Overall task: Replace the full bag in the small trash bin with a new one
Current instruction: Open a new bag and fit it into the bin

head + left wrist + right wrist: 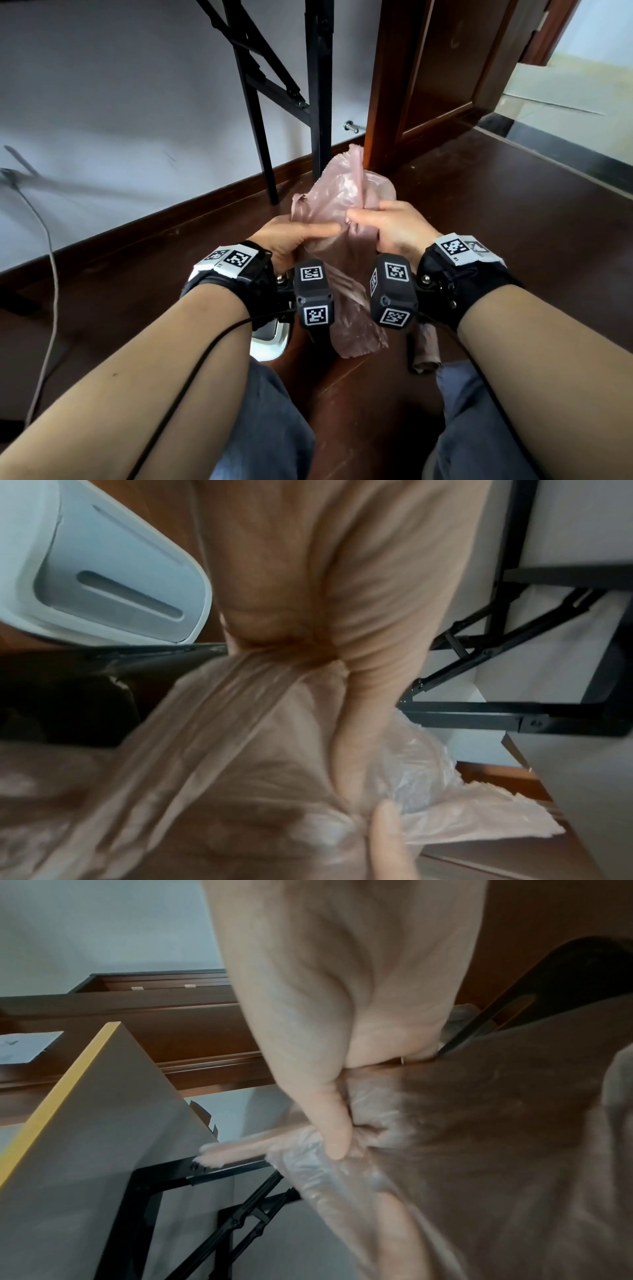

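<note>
- Knees and forearms fill the lower head view; person sits low over the dark floor (pixel 513 222).
- Left hand (pixel 291 236) and right hand (pixel 387 226) each pinch the pink bag (pixel 339 192), held up between them, thumbs nearly touching.
- White bin (pixel 113 569) just beside left wrist.
- Risk: thin film likely tears if the hands pull its layers apart hard.

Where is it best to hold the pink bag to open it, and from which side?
Grip the pink bag at its upper edge, one layer in each hand, coming from either side. Left hand and right hand already pinch the thin film there; the layers cling together, so pulling them apart should open the mouth.
</note>
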Action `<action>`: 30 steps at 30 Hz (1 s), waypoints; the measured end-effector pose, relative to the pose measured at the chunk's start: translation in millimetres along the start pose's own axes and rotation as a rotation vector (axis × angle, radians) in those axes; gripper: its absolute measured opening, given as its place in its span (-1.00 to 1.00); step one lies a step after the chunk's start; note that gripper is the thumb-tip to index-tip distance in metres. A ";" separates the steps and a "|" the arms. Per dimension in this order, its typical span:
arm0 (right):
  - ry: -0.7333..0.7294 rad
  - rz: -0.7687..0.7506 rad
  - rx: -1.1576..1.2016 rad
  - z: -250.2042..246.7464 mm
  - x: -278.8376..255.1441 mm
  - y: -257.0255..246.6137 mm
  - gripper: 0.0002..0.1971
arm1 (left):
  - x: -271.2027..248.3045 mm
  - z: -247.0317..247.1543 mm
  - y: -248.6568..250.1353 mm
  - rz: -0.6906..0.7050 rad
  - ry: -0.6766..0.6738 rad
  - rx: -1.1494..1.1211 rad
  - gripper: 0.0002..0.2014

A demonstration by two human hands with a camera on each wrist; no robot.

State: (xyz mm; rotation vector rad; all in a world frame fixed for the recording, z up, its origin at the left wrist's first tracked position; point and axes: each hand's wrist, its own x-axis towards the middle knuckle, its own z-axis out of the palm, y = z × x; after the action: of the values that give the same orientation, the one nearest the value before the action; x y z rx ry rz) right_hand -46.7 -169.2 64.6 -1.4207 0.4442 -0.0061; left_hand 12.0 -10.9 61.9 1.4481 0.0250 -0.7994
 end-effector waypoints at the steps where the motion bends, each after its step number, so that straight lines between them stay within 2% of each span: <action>1: 0.021 -0.021 0.012 -0.5 -0.4 -2.4 -0.94 | 1.4 -2.0 -2.1 -0.029 0.008 0.120 -0.60; 2: 0.037 -0.042 0.016 -0.8 -1.1 -4.0 -0.98 | 1.9 -3.2 -3.3 -0.051 0.025 0.253 -0.56; 4: 0.072 -0.067 0.043 -1.3 -2.3 -5.8 -0.94 | 5.4 -3.7 -7.4 -0.093 0.028 0.450 -0.52; 6: 0.123 -0.084 0.069 -1.3 -1.6 -6.0 -0.92 | 10.6 -5.7 -11.6 -0.119 0.041 0.563 -0.58; 8: 0.177 -0.111 0.091 -2.9 -0.6 -5.9 -0.99 | 11.7 -8.7 -14.3 -0.152 0.097 0.755 -0.69; 11: 0.252 -0.172 0.086 -7.8 4.5 -3.7 -0.85 | 15.4 -13.6 -17.1 -0.159 0.206 1.002 -0.71; 13: 0.281 -0.219 0.025 -9.4 8.6 -1.5 -0.80 | 18.0 -14.9 -15.4 -0.109 0.315 0.981 -0.74; 15: 0.287 -0.234 -0.020 -10.4 11.7 0.4 -0.81 | 19.9 -13.5 -11.3 -0.023 0.395 0.765 -0.84; 17: 0.254 -0.223 -0.056 -10.7 14.1 2.5 -0.83 | 18.0 -8.6 -7.5 0.001 0.316 0.336 -0.89; 18: 0.231 -0.218 -0.070 -9.3 13.5 2.3 -0.85 | 13.6 -6.1 -5.5 -0.042 0.202 0.136 -0.92; 19: 0.214 -0.212 -0.078 -7.9 13.3 2.4 -0.86 | 11.5 -5.4 -5.0 -0.068 0.074 0.014 -0.86; 21: 0.186 -0.194 -0.077 -4.0 11.4 1.4 -0.85 | 5.9 -7.2 -5.9 -0.081 -0.097 0.071 -0.54; 23: 0.144 -0.172 -0.064 0.7 11.4 1.0 -0.83 | 3.3 -9.3 -9.3 -0.094 -0.138 0.237 -0.37; 26: 0.113 -0.140 -0.082 5.8 11.9 1.9 -0.82 | 6.3 -7.5 -12.2 -0.124 -0.064 0.287 -0.50; 30: 0.203 -0.217 -0.128 0.9 15.2 2.3 -0.85 | 8.7 -8.3 -9.1 -0.088 0.028 0.273 -0.58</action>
State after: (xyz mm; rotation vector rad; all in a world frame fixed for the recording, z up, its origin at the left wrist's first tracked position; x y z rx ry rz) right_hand -33.0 -172.0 58.0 -1.5961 0.4608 -0.3041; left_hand 17.6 -6.9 48.5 1.7253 0.0011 -0.8797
